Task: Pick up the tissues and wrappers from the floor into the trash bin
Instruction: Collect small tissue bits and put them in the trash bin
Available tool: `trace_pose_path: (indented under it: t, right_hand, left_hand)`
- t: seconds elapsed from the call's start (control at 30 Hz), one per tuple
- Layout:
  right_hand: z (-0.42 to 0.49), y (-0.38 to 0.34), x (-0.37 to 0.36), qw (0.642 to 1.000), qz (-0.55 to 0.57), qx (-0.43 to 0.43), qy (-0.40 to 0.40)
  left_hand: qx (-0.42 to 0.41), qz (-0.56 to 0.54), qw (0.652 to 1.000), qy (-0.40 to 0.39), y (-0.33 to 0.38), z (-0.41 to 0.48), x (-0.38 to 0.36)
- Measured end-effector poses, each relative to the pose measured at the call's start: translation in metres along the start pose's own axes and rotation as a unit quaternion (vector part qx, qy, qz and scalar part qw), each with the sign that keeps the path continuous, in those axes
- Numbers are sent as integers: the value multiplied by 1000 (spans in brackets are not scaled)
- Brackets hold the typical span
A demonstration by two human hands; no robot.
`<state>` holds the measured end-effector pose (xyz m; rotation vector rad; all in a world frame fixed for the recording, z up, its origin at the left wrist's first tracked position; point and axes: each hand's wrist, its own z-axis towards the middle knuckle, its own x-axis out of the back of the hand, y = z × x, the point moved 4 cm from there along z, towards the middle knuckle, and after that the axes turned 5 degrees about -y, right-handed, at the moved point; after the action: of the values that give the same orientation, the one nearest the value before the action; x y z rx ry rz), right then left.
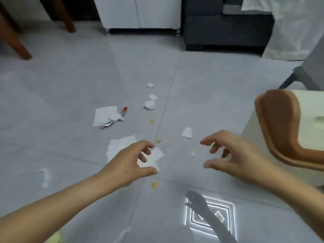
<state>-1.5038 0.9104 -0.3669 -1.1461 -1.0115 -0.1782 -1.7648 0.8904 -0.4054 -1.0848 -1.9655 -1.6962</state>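
Tissues and wrappers lie scattered on the grey tiled floor (70, 95). A flat tissue (105, 115) lies beside a silver wrapper with a red end (122, 113). Three crumpled tissues (149, 104) sit in a row further off. Another small tissue (187, 132) lies right of centre, and a blurred one (46, 176) at the left. My left hand (133, 162) hovers with loosely curled fingers over a large flat tissue (121, 144) and a small white piece (157, 154). My right hand (233, 155) is held out beside it, fingers loosely curled and holding nothing. No trash bin is recognisable.
Yellow crumbs (154, 185) dot the tile seam. A brown curved chair back (280, 128) and a cream piece of furniture (308, 109) stand at the right. Wooden legs (15, 44), a white cabinet (140, 13) and a dark sofa (228, 30) line the far side.
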Motion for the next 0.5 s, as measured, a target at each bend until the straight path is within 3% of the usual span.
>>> trace_pose_path:
  t: [0.13,0.2,0.33,0.5]
  right_hand:
    - [44,-12,-104,968,-73,25,-238]
    - [60,-20,-153,942,-100,33,-318]
    - [78,-41,-241,910,-125,31,-395]
    - [64,-64,-330,881,-150,58,-444]
  left_hand:
    - [156,-23,982,106,-143,-88,16]
    - [236,-53,957,158,-200,-133,10]
    - [352,-35,920,169,-276,-195,-8]
    - [372,12,924,91,-310,-227,-43]
